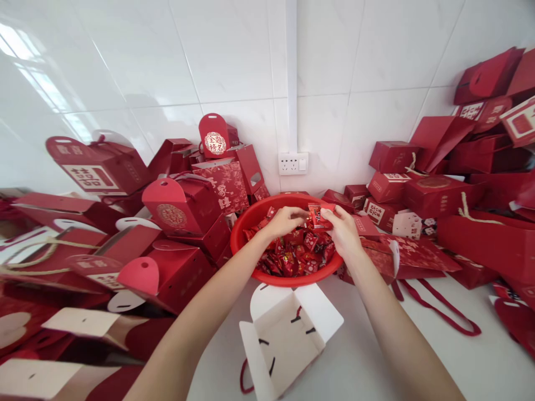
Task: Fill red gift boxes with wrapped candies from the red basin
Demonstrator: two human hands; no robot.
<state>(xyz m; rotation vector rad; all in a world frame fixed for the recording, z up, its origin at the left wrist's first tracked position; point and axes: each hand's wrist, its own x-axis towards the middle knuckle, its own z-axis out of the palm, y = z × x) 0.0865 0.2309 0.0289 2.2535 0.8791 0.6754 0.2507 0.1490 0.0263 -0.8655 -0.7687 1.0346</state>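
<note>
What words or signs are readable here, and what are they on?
"金榜題名": round label on the red box against the wall.
"家", apparently: patterned box in front; its other characters are unclear.
Too small or blurred: the packet in the right hand, the basin's wrapped pieces, and the other boxes' lettering.

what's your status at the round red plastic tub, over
Right hand holding small, rectangular, shiny red packet above red tub. Left hand beside packet, grip unclear. Nothing visibly blocking either hand.
</note>
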